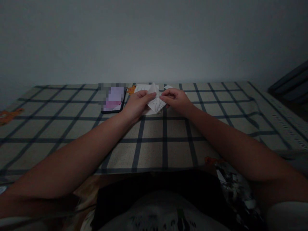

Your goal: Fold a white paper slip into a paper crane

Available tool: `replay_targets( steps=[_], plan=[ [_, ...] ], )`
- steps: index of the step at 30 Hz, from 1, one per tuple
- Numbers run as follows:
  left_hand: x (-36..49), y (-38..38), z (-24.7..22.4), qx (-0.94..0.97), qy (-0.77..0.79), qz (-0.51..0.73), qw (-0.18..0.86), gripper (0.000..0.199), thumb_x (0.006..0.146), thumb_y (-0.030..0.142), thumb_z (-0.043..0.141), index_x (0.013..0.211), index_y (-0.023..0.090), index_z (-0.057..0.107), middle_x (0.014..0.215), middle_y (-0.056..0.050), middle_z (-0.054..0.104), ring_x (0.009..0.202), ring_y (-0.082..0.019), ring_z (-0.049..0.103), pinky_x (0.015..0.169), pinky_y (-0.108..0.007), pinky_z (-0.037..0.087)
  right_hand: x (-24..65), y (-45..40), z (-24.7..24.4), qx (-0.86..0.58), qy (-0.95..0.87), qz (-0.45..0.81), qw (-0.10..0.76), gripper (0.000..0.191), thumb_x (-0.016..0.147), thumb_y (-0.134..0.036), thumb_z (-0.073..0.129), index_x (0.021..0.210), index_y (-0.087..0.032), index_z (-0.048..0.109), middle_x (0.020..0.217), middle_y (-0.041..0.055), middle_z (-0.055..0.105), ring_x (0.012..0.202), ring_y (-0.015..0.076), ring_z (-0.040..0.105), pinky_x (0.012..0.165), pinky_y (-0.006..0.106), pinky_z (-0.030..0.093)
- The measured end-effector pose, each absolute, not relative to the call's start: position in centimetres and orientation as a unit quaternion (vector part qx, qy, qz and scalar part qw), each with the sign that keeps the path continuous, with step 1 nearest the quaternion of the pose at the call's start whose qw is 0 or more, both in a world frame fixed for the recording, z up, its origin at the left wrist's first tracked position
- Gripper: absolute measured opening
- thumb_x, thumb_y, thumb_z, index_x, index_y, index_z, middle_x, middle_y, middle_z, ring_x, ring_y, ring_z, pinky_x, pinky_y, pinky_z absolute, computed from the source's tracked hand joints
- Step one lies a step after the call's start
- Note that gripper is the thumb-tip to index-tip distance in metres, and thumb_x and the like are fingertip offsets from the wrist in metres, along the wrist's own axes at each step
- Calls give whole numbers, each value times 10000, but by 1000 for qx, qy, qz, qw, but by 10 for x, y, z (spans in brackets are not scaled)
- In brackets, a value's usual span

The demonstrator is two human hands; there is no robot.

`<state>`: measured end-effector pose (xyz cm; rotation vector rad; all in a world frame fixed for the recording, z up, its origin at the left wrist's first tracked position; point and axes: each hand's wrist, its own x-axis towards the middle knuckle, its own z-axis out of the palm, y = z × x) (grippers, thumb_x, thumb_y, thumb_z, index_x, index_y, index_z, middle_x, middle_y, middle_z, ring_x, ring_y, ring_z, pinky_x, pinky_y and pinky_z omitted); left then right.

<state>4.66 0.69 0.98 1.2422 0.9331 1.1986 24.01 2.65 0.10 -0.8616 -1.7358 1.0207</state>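
Note:
A folded white paper (156, 102), pointed at the top and marked with dark lines, is held between my two hands over the middle of the table. My left hand (138, 102) pinches its left side, thumb lying across the front. On the right edge, the thumb and fingertips of my right hand (176, 98) are closed on the same paper. More white printed paper (141, 87) lies beneath and behind the folded piece, partly hidden by my left hand.
A phone (114, 99) with a lit, partly blurred screen lies left of my hands. The table has a checked cloth (154, 154) and stands against a grey wall (154, 41). A small white piece (167, 87) is behind my right hand. Dark slatted furniture (292, 78) is at the far right.

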Motion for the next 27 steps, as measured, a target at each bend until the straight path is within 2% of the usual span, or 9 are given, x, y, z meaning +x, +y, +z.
replay_targets(
  steps=[7, 13, 16, 20, 27],
  plan=[
    [47, 8, 6, 525, 376, 477, 596, 305, 681, 283, 847, 927, 147, 730, 836, -51, 760, 733, -168, 703, 714, -292, 566, 242, 25, 3, -368, -712, 374, 467, 280, 814, -442, 742, 816, -192, 617, 695, 0, 635, 628, 135, 577, 569, 275, 457],
    [45, 7, 6, 549, 391, 460, 578, 305, 690, 283, 835, 939, 147, 724, 851, -49, 748, 704, -153, 678, 674, -276, 531, 240, 29, -1, -347, -726, 402, 438, 328, 811, -480, 744, 854, -211, 563, 739, -17, 574, 667, 130, 542, 587, 267, 443],
    [46, 6, 7, 555, 398, 456, 571, 297, 694, 293, 840, 925, 158, 713, 829, -33, 730, 658, -128, 644, 612, -248, 488, 240, 29, -2, -330, -741, 397, 431, 362, 789, -504, 759, 881, -193, 598, 830, 5, 600, 757, 141, 563, 666, 276, 469],
    [47, 5, 8, 555, 380, 470, 572, 304, 684, 238, 814, 952, 148, 702, 843, -25, 727, 693, -133, 657, 644, -244, 500, 242, 27, 2, -324, -754, 374, 431, 371, 834, -526, 715, 897, -163, 668, 882, 38, 653, 819, 158, 584, 759, 302, 485],
    [48, 4, 11, 544, 390, 464, 581, 266, 684, 188, 761, 933, 140, 682, 781, -16, 701, 639, -130, 636, 593, -239, 468, 244, 27, 5, -347, -753, 344, 441, 331, 821, -488, 741, 805, -163, 681, 804, 33, 661, 764, 156, 561, 726, 302, 460]
  ],
)
